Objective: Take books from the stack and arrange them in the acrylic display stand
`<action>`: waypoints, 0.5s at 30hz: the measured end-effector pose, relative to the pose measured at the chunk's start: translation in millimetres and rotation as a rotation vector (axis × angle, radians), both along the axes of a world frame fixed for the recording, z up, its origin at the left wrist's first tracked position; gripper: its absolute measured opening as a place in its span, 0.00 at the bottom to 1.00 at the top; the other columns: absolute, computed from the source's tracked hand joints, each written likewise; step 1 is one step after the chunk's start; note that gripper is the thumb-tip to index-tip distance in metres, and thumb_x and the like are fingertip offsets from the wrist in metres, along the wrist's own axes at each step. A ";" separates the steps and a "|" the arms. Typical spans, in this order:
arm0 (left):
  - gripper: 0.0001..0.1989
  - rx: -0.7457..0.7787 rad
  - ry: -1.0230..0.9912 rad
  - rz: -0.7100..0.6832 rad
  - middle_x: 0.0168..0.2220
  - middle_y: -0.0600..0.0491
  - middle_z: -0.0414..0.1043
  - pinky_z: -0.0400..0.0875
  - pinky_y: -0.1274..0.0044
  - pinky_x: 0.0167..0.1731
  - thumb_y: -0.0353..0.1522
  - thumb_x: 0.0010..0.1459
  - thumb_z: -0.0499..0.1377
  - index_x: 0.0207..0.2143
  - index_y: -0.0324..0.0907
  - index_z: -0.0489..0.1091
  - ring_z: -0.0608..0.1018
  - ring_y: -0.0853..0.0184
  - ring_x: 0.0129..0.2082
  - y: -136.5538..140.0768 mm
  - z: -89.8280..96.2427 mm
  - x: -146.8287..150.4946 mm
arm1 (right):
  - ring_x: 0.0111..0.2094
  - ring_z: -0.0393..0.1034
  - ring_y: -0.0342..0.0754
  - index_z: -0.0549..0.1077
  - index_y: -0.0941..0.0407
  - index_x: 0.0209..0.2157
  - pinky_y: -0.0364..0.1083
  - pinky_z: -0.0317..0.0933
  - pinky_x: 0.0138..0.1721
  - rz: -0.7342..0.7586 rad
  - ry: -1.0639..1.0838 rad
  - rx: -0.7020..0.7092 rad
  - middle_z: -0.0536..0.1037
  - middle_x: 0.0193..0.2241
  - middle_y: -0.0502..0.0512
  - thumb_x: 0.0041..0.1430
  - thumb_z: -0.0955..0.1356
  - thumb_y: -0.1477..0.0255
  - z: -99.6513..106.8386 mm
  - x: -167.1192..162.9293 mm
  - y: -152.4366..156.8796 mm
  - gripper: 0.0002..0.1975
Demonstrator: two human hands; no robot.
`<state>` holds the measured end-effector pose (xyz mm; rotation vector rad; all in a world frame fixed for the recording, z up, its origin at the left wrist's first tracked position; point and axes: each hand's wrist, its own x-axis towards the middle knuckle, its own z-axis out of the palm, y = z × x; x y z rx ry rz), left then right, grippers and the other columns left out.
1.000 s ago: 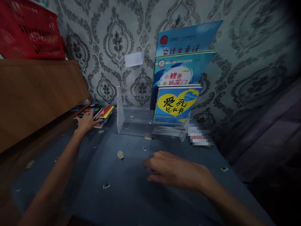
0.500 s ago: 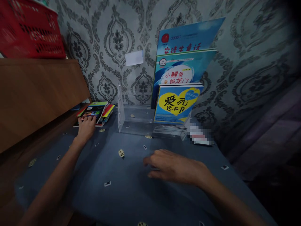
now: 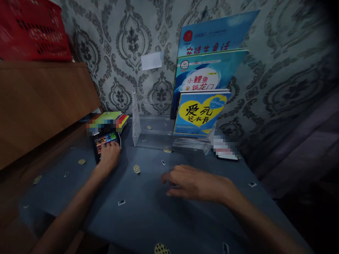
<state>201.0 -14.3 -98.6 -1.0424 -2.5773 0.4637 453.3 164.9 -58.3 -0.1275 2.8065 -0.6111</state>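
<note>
My left hand point(image 3: 110, 154) grips a dark book point(image 3: 108, 138) with small colourful pictures on its cover. The book is tilted just in front of the stack of books point(image 3: 108, 117), whose top one is yellow-green. Part of the cover is hidden under my fingers. Over the middle of the table my right hand point(image 3: 189, 181) holds nothing, its fingers loosely bent and apart. Beyond it stands a clear stepped book rack point(image 3: 136, 121). On the rack's right side, a blue book with a yellow heart point(image 3: 196, 114), a teal book point(image 3: 227, 68) and a taller blue book point(image 3: 225, 33) stand in tiers.
A blue patterned cloth point(image 3: 143, 218) covers the table. Right of the rack lies a flat, blurred-out item point(image 3: 226, 151). At left, a red basket point(image 3: 34, 31) sits on a brown wooden cabinet point(image 3: 45, 102). A white paper point(image 3: 151, 61) is on the patterned wall.
My left hand has drawn the dark book off the top of the stack, toward me and slightly right. The yellow-green book beneath is uncovered. My right hand has hardly moved.
</note>
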 end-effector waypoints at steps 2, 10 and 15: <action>0.21 -0.015 -0.022 -0.018 0.44 0.29 0.78 0.72 0.60 0.45 0.20 0.62 0.45 0.49 0.25 0.74 0.81 0.47 0.44 -0.6 -0.7 7.4 | 0.48 0.72 0.55 0.74 0.54 0.53 0.51 0.65 0.49 -0.015 -0.017 0.001 0.78 0.44 0.57 0.66 0.69 0.65 0.6 -0.4 0.1 0.16; 0.17 -0.105 -0.270 -0.131 0.38 0.33 0.80 0.76 0.67 0.37 0.20 0.60 0.50 0.39 0.32 0.79 0.83 0.50 0.41 -2.6 -1.9 36.4 | 0.49 0.72 0.56 0.75 0.53 0.52 0.52 0.65 0.49 -0.020 0.003 -0.008 0.78 0.45 0.58 0.66 0.68 0.63 0.4 -1.2 2.8 0.15; 0.13 -0.135 -0.347 -0.193 0.34 0.37 0.80 0.76 0.71 0.36 0.22 0.61 0.53 0.35 0.34 0.79 0.84 0.55 0.38 -2.0 -5.7 64.0 | 0.47 0.72 0.53 0.75 0.52 0.52 0.50 0.66 0.47 0.019 0.083 -0.024 0.79 0.44 0.57 0.66 0.67 0.62 -5.7 -0.4 6.5 0.16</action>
